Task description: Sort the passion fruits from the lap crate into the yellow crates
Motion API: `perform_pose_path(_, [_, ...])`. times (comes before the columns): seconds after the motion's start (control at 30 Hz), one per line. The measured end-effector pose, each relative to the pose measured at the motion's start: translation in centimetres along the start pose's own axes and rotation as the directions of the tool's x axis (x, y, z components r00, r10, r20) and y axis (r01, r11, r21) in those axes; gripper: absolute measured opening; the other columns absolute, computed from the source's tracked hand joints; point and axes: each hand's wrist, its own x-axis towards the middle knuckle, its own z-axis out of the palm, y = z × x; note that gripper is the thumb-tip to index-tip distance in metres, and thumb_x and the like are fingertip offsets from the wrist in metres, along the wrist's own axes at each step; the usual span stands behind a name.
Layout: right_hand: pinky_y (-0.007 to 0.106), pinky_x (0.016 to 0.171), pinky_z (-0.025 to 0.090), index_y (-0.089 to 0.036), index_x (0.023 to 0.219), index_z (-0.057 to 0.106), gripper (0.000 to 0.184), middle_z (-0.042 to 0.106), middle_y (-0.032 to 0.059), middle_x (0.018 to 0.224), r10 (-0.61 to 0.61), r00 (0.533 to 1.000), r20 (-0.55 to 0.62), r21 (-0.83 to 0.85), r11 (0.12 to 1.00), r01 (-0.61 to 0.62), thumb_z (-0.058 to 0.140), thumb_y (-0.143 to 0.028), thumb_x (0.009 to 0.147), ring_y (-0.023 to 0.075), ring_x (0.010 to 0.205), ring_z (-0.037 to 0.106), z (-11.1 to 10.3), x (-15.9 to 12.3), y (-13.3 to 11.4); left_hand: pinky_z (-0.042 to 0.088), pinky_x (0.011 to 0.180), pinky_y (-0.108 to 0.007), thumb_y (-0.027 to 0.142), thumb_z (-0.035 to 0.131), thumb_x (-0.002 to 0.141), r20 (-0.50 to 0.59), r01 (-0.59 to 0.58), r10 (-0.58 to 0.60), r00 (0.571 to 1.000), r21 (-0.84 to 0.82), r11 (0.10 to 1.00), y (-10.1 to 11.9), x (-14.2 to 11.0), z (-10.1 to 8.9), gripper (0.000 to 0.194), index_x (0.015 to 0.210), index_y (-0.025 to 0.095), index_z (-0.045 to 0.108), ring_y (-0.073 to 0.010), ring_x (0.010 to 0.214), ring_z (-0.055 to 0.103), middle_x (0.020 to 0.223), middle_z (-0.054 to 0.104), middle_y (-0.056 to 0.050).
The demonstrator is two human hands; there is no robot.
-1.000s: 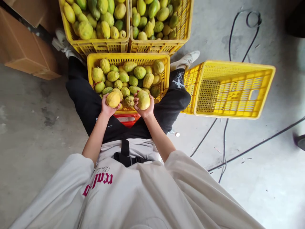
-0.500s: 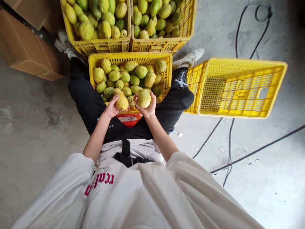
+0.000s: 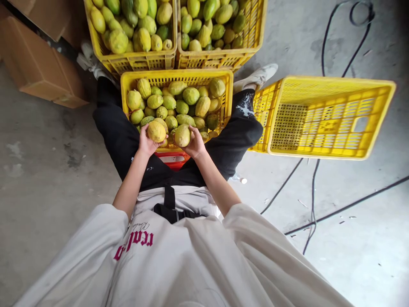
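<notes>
My left hand (image 3: 148, 144) is closed around a yellow oval fruit (image 3: 156, 131), which faces up. A second, greenish-yellow oval fruit (image 3: 182, 135) is gripped in my right hand (image 3: 197, 146), with the fingers round its right side. Both fruits are held apart from each other, over the near rim of a yellow plastic crate (image 3: 175, 74) between my legs. Inside this crate lie several more fruits of the same sort, green to yellow, such as a pale green one (image 3: 191, 96). I cannot tell the exact kind of fruit.
Two fuller yellow crates, a left one (image 3: 137, 63) and a right one (image 3: 217, 59), stand beyond. To the right, a yellow crate (image 3: 332, 154) shows its bare inside. Cardboard boxes (image 3: 41, 64) stand at left. A black cable (image 3: 348, 202) crosses the floor.
My right hand has turned and moved slightly left, bringing its fruit nearer the left one. My left hand has tilted and lifted its fruit slightly toward the crate.
</notes>
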Motion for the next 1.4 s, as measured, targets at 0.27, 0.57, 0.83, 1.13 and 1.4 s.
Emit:
perform_pose_path(0.27, [0.055,0.110,0.075,-0.023,0.137,0.071,0.032,0.089,0.0083,0.106,-0.029,0.989,0.147,0.024,0.999,0.025,0.054,-0.028,0.110,0.0322,0.124,0.087,0.5,-1.2,-0.7,0.078,0.105,-0.048,0.046,0.047,0.122,0.048,-0.004,0.007,0.999,-0.064,0.998,-0.3,-0.3,0.3,0.041,0.145,0.024,0.074,-0.0341,0.128,0.091,0.115,0.091,-0.010])
perform_pose_path(0.57, [0.027,0.063,0.071,-0.025,0.122,0.069,0.024,0.084,0.0024,0.095,0.009,0.997,0.080,0.078,0.997,-0.015,0.075,-0.048,0.117,0.0215,0.081,0.083,-0.4,-0.4,-0.3,0.069,0.125,-0.048,0.034,0.048,0.122,0.031,-0.066,0.066,0.997,-0.001,0.998,-0.6,-0.5,-0.1,0.031,0.120,0.024,0.078,-0.0328,0.152,0.081,0.105,0.087,-0.007])
perform_pose_path(0.83, [0.058,0.094,0.079,-0.023,0.126,0.072,0.033,0.088,0.0110,0.106,0.028,0.989,0.144,0.037,0.999,-0.034,0.057,-0.044,0.106,0.0367,0.111,0.088,0.0,-0.3,-0.4,0.073,0.117,-0.058,0.047,0.045,0.121,0.069,0.012,-0.016,0.997,0.054,0.998,-0.6,-0.7,0.3,0.045,0.138,0.021,0.078,-0.0397,0.144,0.085,0.124,0.091,-0.017])
perform_pose_path(1.13, [0.060,0.102,0.079,-0.024,0.126,0.070,0.028,0.086,0.0083,0.099,0.032,0.989,0.145,0.018,0.999,-0.035,0.055,-0.044,0.111,0.0350,0.116,0.086,0.2,-1.2,-0.7,0.072,0.118,-0.057,0.045,0.044,0.117,0.186,0.034,-0.038,0.982,0.024,0.999,-0.4,-1.4,0.4,0.053,0.155,0.020,0.071,-0.0400,0.147,0.083,0.139,0.090,-0.017])
perform_pose_path(1.4, [0.045,0.088,0.079,-0.025,0.119,0.072,0.028,0.082,0.0062,0.093,0.060,0.994,0.089,-0.029,0.998,-0.058,0.047,-0.036,0.120,0.0309,0.106,0.084,1.4,-2.4,-0.5,0.076,0.109,-0.047,0.040,0.046,0.119,0.103,0.050,-0.051,0.993,0.012,0.999,-0.9,-2.3,0.4,0.045,0.148,0.021,0.075,-0.0369,0.132,0.088,0.127,0.091,-0.018])
